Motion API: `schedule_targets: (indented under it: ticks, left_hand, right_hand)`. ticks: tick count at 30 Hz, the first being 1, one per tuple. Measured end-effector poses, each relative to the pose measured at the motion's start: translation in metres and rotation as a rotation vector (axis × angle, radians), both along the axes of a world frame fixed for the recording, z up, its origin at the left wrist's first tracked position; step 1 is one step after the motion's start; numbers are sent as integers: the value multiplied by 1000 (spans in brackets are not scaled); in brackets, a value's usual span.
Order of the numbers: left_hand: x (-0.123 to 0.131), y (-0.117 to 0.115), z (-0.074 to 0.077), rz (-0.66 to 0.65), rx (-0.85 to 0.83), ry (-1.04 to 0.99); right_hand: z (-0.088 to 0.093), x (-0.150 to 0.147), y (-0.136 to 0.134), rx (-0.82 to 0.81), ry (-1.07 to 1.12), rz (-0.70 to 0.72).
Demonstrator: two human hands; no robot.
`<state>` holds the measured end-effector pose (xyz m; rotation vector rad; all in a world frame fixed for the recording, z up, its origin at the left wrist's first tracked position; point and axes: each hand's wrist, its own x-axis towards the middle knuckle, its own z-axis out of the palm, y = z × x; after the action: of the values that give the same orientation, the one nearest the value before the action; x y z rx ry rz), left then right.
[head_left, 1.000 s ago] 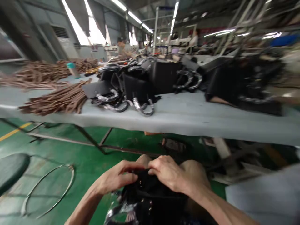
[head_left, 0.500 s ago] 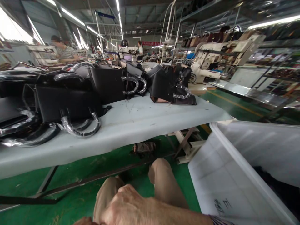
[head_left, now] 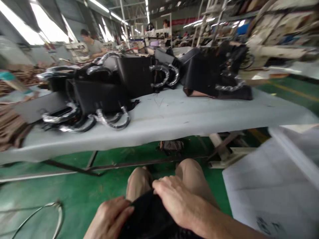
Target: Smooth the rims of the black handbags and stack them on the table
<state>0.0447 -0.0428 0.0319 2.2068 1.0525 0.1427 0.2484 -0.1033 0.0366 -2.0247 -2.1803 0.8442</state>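
Note:
In my lap lies a soft black piece [head_left: 149, 215], like cloth, whose lower part runs out of the picture. My left hand [head_left: 109, 215] grips its left edge, thumb and fingers closed together. On the opposite side, my right hand [head_left: 176, 199] has its fingers curled over the upper edge. Beyond my knees, black handbags [head_left: 102, 96] with plastic-wrapped handles lie on a table [head_left: 171, 119] with a pale cover. Another black bag [head_left: 201, 74] rests on its side farther right.
A large white bin [head_left: 259, 182] stands to my right. Brown pieces [head_left: 12, 127] are stacked at the table's left end, with another person's hand [head_left: 31, 95] behind them. A hose loop [head_left: 58, 215] lies on the green floor. Farther back, a person [head_left: 93, 46] sits at a machine.
My view has turned left, so the bin sits farther right. The black piece has come into sight between my hands, and my left hand now shows more fully.

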Motion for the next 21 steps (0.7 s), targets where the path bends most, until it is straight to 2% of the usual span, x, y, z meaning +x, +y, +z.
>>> schedule_targets:
  ticks: [4, 10, 13, 16, 19, 21]
  left_hand:
    - [-3, 1, 4, 146, -44, 67]
    - [-24, 0, -5, 202, -116, 12]
    - [-34, 2, -2, 168, -131, 23]
    - [-37, 5, 8, 76, -123, 40]
    - [-29, 10, 16, -7, -71, 45]
    - [-19, 15, 16, -47, -22, 66]
  right_hand:
    - [-6, 5, 18, -59, -85, -113]
    - [-10, 3, 31, 8, -109, -30]
    - [-6, -1, 31, 49, -106, -1]
    - [-4, -8, 35, 81, -84, 71]
    - [-3, -16, 41, 114, -69, 136]
    - [-3, -21, 43, 131, -73, 167]
